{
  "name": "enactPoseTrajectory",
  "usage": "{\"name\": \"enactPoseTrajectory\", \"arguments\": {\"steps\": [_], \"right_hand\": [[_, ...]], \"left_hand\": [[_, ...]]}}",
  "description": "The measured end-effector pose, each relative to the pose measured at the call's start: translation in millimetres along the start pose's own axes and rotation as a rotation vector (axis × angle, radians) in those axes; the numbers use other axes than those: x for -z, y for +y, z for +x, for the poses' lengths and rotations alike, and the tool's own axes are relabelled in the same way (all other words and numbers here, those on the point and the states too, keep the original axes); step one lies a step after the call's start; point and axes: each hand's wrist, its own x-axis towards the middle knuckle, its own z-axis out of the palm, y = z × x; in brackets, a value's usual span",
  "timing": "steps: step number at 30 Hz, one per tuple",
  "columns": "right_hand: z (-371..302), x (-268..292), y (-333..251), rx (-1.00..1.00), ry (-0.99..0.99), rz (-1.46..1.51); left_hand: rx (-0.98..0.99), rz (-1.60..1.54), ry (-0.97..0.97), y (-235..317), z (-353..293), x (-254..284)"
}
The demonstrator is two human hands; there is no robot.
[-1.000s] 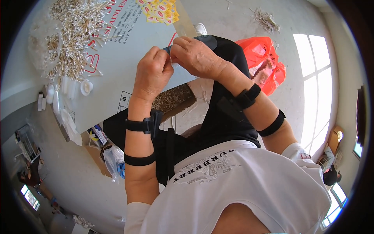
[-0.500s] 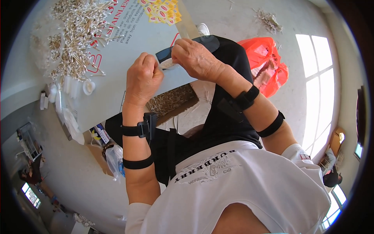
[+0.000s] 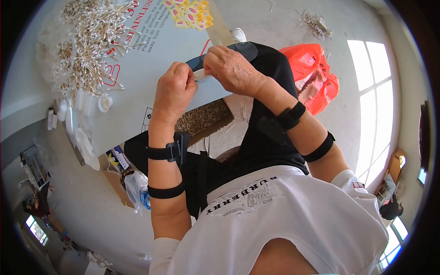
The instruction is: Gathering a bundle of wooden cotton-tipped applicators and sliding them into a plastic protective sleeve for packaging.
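Observation:
My two hands are close together above the table's near edge. My right hand (image 3: 234,71) is closed, its fingers pinched on a small whitish object (image 3: 200,74), mostly hidden, whose kind I cannot make out. My left hand (image 3: 174,90) is closed too, fingertips curled in beside that object's left end; what they pinch is hidden. A big heap of cotton swabs (image 3: 94,39) lies at the table's far left, partly on clear plastic. A round white tub (image 3: 105,103) lies by several clear cylinders (image 3: 84,101). Yellow-and-white labels (image 3: 190,13) are spread at the far side.
Below the table edge, an open cardboard box (image 3: 220,124) holds many loose swabs. A red plastic bag (image 3: 298,57) sits on the floor to the right, and a small swab pile (image 3: 316,24) lies beyond. Under the table's left side are a carton (image 3: 118,185) and plastic bags (image 3: 135,188).
My left hand has shifted a little to the right, nearer my right hand and the whitish object. My right hand has hardly moved.

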Motion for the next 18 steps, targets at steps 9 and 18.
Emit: {"name": "enactPoseTrajectory", "arguments": {"steps": [9, 18], "right_hand": [[2.9, 0.6, -4.4, 0.007, 0.063, 0.044], [2.8, -0.6, -1.2, -0.082, 0.041, 0.158]], "left_hand": [[-0.02, 0.019, 0.032, -2.5, 1.1, -3.5], [0.095, -0.199, -0.018, -9.9, -4.3, 10.1]]}}
